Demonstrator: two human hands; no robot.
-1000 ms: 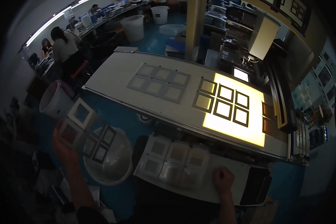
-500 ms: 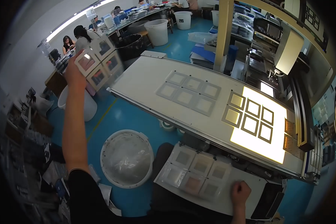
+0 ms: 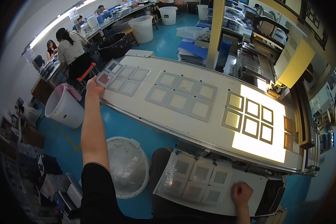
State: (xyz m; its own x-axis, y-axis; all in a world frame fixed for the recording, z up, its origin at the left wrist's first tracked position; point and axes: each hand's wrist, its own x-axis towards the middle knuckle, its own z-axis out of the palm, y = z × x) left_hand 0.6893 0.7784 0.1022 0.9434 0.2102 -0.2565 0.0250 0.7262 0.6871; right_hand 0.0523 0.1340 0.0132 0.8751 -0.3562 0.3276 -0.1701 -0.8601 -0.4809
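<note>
My left hand [image 3: 95, 86] grips the left edge of a clear film sheet with grey square frames [image 3: 126, 80], at the far left end of a long pale machine bed [image 3: 134, 108]. Most of this sheet lies on or just over the bed; its held end tilts up. To its right lies a second framed sheet [image 3: 174, 92], flat on the bed. A third one [image 3: 243, 115], its frames dark, lies partly over a brightly lit panel [image 3: 261, 151]. My right hand [image 3: 241, 194], closed in a fist, rests on a lower white table [image 3: 220, 208] beside several stacked framed sheets [image 3: 192, 175].
A round white bin [image 3: 127, 164] stands on the blue floor, left of my legs. Another white bin [image 3: 65, 108] is farther left. A yellow post [image 3: 214, 37] rises behind the bed, and machinery [image 3: 298, 119] crosses its right end. People work at tables in back.
My left hand has brought the framed sheet from up in the air at the left down to the bed's far left end. My right fist stays in place. The view has shifted slightly.
</note>
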